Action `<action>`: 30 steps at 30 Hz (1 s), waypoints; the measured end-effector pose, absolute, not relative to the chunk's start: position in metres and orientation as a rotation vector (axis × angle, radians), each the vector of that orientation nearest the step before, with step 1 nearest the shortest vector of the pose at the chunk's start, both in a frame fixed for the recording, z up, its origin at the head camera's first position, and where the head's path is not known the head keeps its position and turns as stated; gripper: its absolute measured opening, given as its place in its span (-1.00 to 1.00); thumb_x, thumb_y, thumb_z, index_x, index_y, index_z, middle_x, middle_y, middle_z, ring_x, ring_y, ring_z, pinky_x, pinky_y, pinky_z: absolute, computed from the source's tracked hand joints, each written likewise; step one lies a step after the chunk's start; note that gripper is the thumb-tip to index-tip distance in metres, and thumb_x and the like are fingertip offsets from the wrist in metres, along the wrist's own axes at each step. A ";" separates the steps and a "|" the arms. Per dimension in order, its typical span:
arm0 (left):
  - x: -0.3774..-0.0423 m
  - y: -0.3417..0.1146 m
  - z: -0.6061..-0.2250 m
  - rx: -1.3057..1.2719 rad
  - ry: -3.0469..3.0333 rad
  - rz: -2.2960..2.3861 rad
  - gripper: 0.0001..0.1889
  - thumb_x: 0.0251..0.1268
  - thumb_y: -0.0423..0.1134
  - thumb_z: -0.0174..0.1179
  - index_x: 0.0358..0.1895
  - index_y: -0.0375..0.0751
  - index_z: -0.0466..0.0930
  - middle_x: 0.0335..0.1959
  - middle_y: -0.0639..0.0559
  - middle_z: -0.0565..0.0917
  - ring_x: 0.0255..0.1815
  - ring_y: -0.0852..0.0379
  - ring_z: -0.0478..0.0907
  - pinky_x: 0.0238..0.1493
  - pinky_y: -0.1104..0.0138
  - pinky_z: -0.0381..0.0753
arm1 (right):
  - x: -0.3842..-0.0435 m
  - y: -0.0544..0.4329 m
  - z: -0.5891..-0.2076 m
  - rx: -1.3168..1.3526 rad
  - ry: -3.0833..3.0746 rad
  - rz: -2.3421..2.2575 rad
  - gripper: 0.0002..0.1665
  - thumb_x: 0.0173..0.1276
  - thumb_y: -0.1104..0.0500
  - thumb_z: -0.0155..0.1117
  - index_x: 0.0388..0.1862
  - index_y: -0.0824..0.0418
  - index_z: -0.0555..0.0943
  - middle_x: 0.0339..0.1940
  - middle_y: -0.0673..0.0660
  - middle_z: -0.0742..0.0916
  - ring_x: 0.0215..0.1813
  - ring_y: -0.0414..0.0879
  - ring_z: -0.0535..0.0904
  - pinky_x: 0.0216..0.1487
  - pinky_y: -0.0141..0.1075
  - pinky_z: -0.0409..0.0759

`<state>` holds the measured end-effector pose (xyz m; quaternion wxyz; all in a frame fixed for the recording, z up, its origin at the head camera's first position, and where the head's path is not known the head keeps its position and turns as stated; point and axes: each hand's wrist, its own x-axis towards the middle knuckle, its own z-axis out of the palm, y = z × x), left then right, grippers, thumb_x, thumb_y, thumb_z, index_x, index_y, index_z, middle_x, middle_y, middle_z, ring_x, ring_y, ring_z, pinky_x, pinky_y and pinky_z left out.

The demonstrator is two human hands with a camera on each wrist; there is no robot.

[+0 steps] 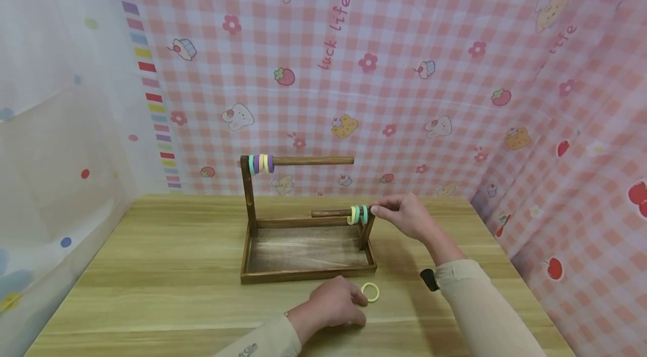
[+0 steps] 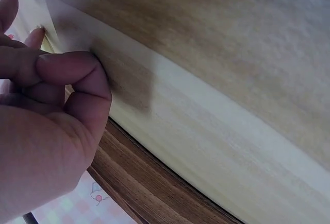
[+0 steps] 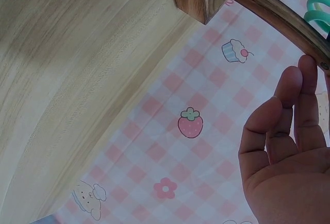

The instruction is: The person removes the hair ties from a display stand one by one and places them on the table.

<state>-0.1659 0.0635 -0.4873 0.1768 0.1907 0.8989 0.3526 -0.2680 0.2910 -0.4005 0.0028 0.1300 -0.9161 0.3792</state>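
One loose yellow ring (image 1: pixel 378 291) is laid flat on the surface (image 1: pixel 167 273), just right of the left hand's (image 1: pixel 335 302) parted fingers (rack (image 1: pixel 308 277) pinched by the right hand (image 1: pixel 408 215)).

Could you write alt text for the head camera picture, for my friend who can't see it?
A person's left hand is beside a loose yellow ring on a table, while the right hand touches the shorter post of a wooden stand. Colored rings hang on both of its bars.
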 end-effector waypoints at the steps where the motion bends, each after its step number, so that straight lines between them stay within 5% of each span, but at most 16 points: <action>1: -0.166 0.064 -0.488 0.537 2.547 0.992 -0.65 -0.06 -0.19 0.56 -0.09 0.08 0.90 -0.16 0.09 0.82 -0.49 0.29 0.62 -0.24 0.35 0.54 | -0.268 0.291 -0.401 0.406 -2.873 1.191 -0.70 0.60 0.04 0.35 0.09 0.18 0.83 0.07 0.22 0.86 0.12 0.10 0.80 0.12 0.02 0.78; 5: -0.168 0.066 -0.488 0.515 2.547 0.977 -0.57 -0.07 -0.18 0.58 0.00 0.08 0.88 -0.09 0.02 0.81 -0.63 0.28 0.59 -0.27 0.34 0.52 | -0.268 0.290 -0.400 0.409 -2.866 1.191 -0.72 0.59 0.04 0.36 0.07 0.17 0.83 0.05 0.21 0.87 0.10 0.09 0.80 0.11 0.02 0.78; 10: -0.169 0.062 -0.485 0.526 2.545 1.022 -0.62 0.01 -0.11 0.57 -0.01 0.10 0.89 0.09 0.02 0.83 -0.15 0.15 0.73 -0.13 0.27 0.63 | -0.268 0.291 -0.401 0.411 -2.868 1.193 -0.72 0.60 0.04 0.36 0.07 0.17 0.83 0.05 0.21 0.87 0.11 0.09 0.80 0.12 0.02 0.78; 12: -0.172 0.059 -0.482 0.491 2.508 1.159 -0.66 0.10 -0.11 0.55 -0.01 0.02 0.88 -0.08 -0.05 0.87 -0.19 0.11 0.72 -0.28 0.27 0.62 | -0.268 0.292 -0.401 0.410 -2.872 1.193 -0.71 0.60 0.04 0.36 0.08 0.17 0.83 0.05 0.21 0.87 0.11 0.10 0.80 0.12 0.03 0.78; 17: -0.188 0.053 -0.475 0.308 2.498 1.566 -0.72 0.29 -0.12 0.50 0.03 -0.09 0.84 -0.73 0.00 0.63 -0.81 0.24 0.42 -0.72 0.41 0.30 | -0.268 0.292 -0.401 0.417 -2.878 1.178 -0.70 0.60 0.03 0.36 0.08 0.17 0.83 0.05 0.21 0.87 0.09 0.08 0.80 0.11 0.02 0.78; 21: -0.202 0.054 -0.471 0.196 2.678 1.745 -0.72 0.34 -0.06 0.49 0.05 -0.02 0.85 -0.81 0.23 0.43 -0.83 0.33 0.27 -0.78 0.47 0.19 | -0.269 0.292 -0.399 0.421 -2.891 1.171 -0.70 0.59 0.03 0.37 0.08 0.19 0.83 0.03 0.21 0.87 0.08 0.07 0.81 0.11 0.02 0.78; 30: -0.216 0.061 -0.466 0.118 2.922 1.760 -0.70 0.32 0.03 0.50 0.05 0.07 0.87 -0.78 0.27 0.44 -0.74 0.34 0.31 -0.68 0.40 0.24 | -0.270 0.290 -0.395 0.411 -2.917 1.165 -0.72 0.58 0.04 0.38 0.06 0.18 0.84 -0.01 0.19 0.88 0.04 0.03 0.81 0.10 0.02 0.78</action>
